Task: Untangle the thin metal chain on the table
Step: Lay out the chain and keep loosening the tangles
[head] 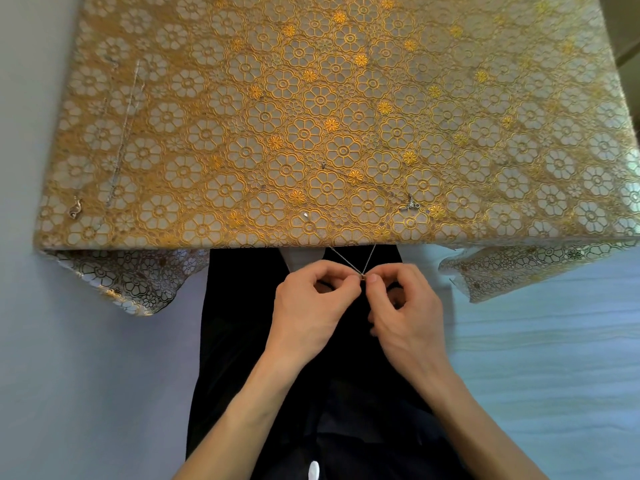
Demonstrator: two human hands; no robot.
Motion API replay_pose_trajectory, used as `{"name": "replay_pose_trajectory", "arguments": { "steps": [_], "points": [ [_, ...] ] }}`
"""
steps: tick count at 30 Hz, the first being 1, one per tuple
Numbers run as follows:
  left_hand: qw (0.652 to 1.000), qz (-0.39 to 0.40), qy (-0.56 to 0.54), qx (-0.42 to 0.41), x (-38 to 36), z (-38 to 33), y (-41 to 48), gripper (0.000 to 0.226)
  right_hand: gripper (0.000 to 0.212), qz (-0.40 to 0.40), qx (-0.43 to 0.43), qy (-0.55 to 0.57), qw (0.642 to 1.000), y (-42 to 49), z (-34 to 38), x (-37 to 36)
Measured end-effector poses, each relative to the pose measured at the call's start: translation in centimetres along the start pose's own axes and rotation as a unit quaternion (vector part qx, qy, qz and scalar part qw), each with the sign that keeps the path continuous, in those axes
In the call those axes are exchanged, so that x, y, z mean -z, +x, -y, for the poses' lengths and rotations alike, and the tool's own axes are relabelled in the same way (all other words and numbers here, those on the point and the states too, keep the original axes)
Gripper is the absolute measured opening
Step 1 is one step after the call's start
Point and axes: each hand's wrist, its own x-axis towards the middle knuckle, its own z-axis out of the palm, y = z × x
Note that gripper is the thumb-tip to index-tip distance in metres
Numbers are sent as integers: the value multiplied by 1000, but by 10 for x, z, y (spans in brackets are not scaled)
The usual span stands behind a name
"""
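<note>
The thin metal chain (346,262) hangs just off the near edge of the worktop (173,239), over the person's lap. Two fine strands come down from that edge in a narrow V and meet at a small snag between the fingertips. The left hand (311,299) and right hand (405,306) both pinch the chain at that point between thumb and forefinger, with the other fingers curled in and nothing else held. How the rest of the chain lies on the patterned gold tablecloth (311,98) is too faint to tell. A small clasp (410,204) lies near the front edge and may belong to it.

The step in hand looks like loosening the knot. It is probably best worked by rolling and spreading the strands sideways with the fingertips, because tugging them apart lengthwise would cinch the knot tighter. Laying the snag on the cloth might also help, as the pull of the hanging strands tends to tighten it.

Well to the left lies a second chain (126,126), laid out straight, with a pendant (75,207) near it.
</note>
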Motion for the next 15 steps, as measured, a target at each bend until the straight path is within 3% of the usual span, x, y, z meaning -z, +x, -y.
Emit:
{"name": "replay_pose_trajectory", "arguments": {
  "steps": [7,15],
  "points": [
    [987,17,-139,73,-7,0,-1,8,20,62,-209,224,950,-3,9,-2],
    [990,23,-129,58,-3,5,-2,8,15,78,-185,225,954,-4,4,1]
  ]
}}
